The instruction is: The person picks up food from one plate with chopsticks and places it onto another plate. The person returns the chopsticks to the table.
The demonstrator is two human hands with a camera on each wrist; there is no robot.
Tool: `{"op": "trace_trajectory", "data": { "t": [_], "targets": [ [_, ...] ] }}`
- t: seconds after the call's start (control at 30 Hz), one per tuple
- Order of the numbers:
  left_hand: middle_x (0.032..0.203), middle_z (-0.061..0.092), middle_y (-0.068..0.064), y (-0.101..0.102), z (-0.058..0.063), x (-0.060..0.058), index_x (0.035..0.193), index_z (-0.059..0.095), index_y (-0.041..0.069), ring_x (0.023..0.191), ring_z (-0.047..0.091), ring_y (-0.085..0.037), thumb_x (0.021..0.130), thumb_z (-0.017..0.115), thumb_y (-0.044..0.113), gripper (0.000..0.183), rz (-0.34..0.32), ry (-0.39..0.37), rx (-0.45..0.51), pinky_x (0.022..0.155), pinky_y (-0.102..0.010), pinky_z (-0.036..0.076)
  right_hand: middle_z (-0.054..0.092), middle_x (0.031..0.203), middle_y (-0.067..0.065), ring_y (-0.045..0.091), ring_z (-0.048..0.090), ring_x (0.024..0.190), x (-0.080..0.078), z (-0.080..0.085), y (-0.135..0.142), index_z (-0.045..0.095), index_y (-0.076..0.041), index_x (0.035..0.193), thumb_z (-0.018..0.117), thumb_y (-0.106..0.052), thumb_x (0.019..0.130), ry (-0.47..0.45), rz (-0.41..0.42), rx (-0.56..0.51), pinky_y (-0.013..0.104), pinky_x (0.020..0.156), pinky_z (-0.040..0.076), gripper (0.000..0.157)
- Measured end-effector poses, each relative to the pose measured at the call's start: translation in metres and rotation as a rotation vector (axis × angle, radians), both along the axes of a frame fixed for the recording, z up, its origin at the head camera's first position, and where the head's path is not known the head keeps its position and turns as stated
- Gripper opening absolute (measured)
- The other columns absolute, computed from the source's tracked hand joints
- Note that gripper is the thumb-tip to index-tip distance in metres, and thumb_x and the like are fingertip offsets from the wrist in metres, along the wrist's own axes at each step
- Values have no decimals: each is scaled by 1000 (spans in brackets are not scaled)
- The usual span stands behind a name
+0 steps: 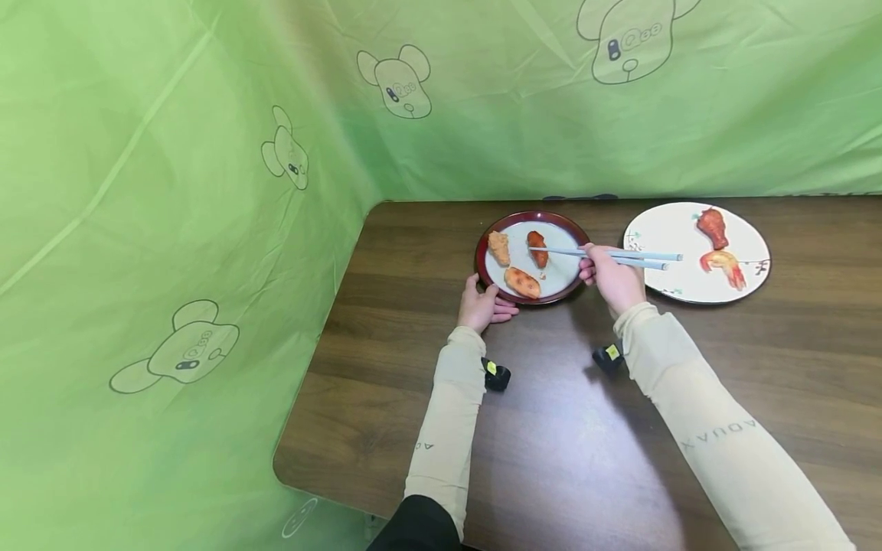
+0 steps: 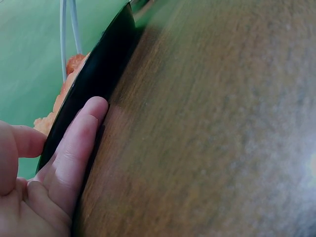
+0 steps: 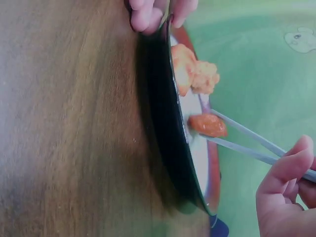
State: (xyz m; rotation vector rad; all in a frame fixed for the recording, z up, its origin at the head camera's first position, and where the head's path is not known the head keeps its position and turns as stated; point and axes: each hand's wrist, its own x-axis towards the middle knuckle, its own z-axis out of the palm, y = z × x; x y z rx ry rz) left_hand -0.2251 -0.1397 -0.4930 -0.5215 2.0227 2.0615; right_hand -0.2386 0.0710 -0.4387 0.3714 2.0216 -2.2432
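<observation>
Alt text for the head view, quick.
Right hand holds chopsticks at a reddish food piece on a red-rimmed plate whose rim the left hand grips. A breaded piece and browned piece share that plate. A white plate at right bears drumstick and shrimp.

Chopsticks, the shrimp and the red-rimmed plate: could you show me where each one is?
Chopsticks (image 1: 648, 255): head view, rear part of the upper stick.
Shrimp (image 1: 725, 262): head view, upper part of its curved body.
Red-rimmed plate (image 1: 534, 216): head view, far side of its rim.
</observation>
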Motion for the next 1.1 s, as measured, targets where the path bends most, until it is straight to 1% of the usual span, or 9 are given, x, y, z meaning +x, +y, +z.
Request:
{"op": "trace_trajectory", "data": {
  "t": [0.27,0.4,0.6,0.73,0.83,0.9,0.93,1.0,1.1],
  "targets": [
    [95,66,-37,0,1,-3,151,13,6,74,73,-37,99,41,9,59,-10,-6,-18,55,-29,61,62,63,-10,-1,55,51,-6,-6,3,61,-3,103,54,-20,96,-52,-54,-55,11,48,47,19],
    [95,66,-37,0,2,-3,151,13,6,76,72,-39,99,41,9,59,-12,-7,-18,56,-30,61,62,59,-11,-1,55,48,-6,-7,7,61,-7,94,56,-26,95,-93,-66,-12,12,47,47,20],
    [95,65,-39,-1,2,-3,151,12,5,79,71,-41,99,41,8,60,-8,-3,-13,55,-29,61,61,59,-12,-1,55,49,-4,-4,12,63,-7,91,52,-35,97,-124,33,56,14,48,48,31],
    [94,66,-38,-1,1,-2,152,12,6,78,72,-40,99,41,8,61,-2,-12,-4,56,-30,62,60,61,-14,-3,55,51,-1,-3,13,61,-4,92,49,-39,98,-83,121,116,13,51,48,37],
    [93,66,-37,-1,1,-2,152,13,6,76,72,-39,98,41,8,61,2,-17,6,57,-31,62,60,61,-15,-4,55,52,3,-4,10,60,-4,88,49,-42,98,-32,150,216,14,53,50,40],
    [93,66,-37,-1,0,-2,152,13,6,75,72,-39,98,41,7,61,4,-17,9,57,-31,62,60,60,-15,-4,55,51,4,-4,8,61,-7,83,50,-42,97,-14,141,234,14,52,50,40],
    [93,66,-38,-1,0,-2,152,13,6,75,72,-38,98,41,7,61,5,-16,8,57,-31,62,60,60,-14,-4,54,51,5,-5,7,61,-9,81,50,-40,97,-13,132,217,14,51,50,37],
    [94,66,-38,-1,0,-2,152,13,6,76,72,-39,98,41,8,61,4,-14,5,57,-31,62,59,59,-13,-3,53,50,5,-6,5,62,-11,77,52,-36,97,-23,105,111,13,49,48,34],
    [94,66,-38,-1,-1,-1,152,13,6,76,72,-39,98,41,8,61,7,-14,-1,56,-30,62,58,59,-9,1,52,50,3,-9,6,63,-10,77,53,-25,98,-61,59,-153,13,46,45,28]
  ]
}}
